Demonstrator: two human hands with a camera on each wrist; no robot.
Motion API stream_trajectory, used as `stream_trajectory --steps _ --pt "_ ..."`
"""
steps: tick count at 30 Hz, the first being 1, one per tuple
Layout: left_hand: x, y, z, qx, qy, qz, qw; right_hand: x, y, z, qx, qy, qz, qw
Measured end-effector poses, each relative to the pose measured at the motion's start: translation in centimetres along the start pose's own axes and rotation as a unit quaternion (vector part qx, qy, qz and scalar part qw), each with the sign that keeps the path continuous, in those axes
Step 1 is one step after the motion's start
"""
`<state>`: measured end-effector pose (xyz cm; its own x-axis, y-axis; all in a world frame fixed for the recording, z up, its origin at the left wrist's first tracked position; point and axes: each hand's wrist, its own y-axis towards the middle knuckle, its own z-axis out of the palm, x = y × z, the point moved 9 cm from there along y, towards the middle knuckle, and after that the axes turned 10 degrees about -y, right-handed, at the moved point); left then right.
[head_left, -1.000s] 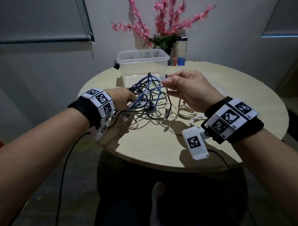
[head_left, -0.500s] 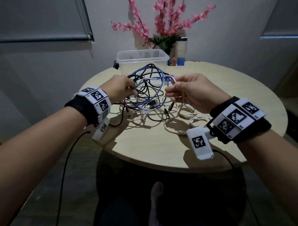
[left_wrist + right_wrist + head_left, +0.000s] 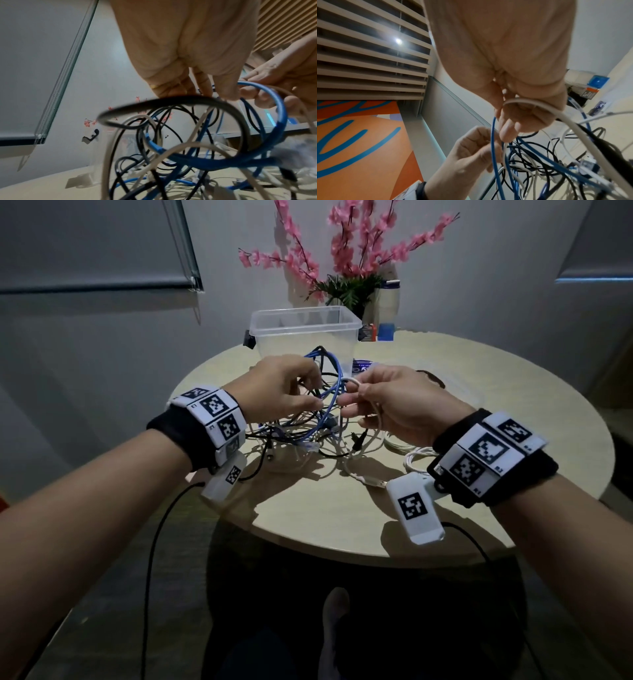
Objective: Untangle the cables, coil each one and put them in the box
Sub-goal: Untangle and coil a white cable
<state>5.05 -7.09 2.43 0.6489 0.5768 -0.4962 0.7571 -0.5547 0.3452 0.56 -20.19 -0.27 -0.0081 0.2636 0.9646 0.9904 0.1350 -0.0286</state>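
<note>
At frame centre, the left hand (image 3: 281, 392) pinches the blue cable (image 3: 330, 392) while the right hand (image 3: 387, 402) grips a white cable (image 3: 556, 112), untangling (box (image 3: 305, 337) behind, on the desk (image 3: 342, 518)); next, draw one free.

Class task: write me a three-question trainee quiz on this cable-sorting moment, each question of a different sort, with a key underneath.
1. True or false: a coiled cable already lies in the clear plastic box.
2. Which cable does the right hand grip? A) white cable B) black cable C) none
3. Fill in: the tangle of cables lies on the round ____, in front of the box.

Key
1. False: no cable shows inside it.
2. A. The left hand pinches strands of the tangle, close by the blue cable.
3. table
</note>
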Motion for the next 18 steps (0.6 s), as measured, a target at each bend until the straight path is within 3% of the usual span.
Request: stream_trajectory --steps 8,12,15,18 --pt "1.8 -0.3 2.3 0.100 -0.003 -0.073 0.992 0.7 0.2 -1.0 -0.019 0.062 -0.041 0.997" --pt "3.3 -0.8 3.6 0.174 0.099 -0.095 0.975 1.0 0.3 -1.2 -0.021 0.103 -0.057 0.993" --pt "3.8 -0.8 3.6 0.159 0.157 -0.087 0.971 1.7 0.4 -1.8 -0.034 0.124 -0.078 0.989" --pt "4.3 -0.9 3.2 0.132 0.137 -0.100 0.977 2.0 0.4 -2.9 -0.061 0.121 -0.089 0.987"
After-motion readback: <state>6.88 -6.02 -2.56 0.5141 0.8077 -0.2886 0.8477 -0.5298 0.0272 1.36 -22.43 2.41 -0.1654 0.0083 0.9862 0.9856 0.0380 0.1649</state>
